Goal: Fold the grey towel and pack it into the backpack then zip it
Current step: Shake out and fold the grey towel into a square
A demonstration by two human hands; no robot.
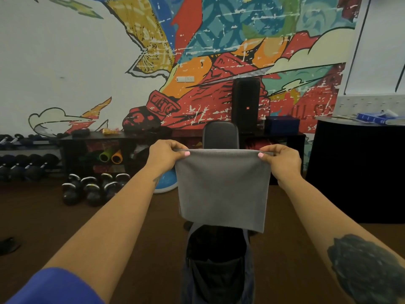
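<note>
Towel point(221, 189), grey and already doubled, hangs in the air above the open backpack point(217, 260). Left hand point(166, 153) pinches its top left corner, right hand point(281, 160) its top right, thumbs in front, edge stretched taut between them.

Grey towel point(222, 189) hangs flat in the air, pinched at both top corners, top edge stretched level, bottom edge slanting lower on the right; looks doubled over, plain with no pattern. Dark backpack point(217, 264) sits directly below it on the brown floor, top opening unzipped and gaping, inside dark, greyish straps or side panels at its edges. Towel's lower edge overlaps the backpack's top in view; touching or not, can't tell.
</note>
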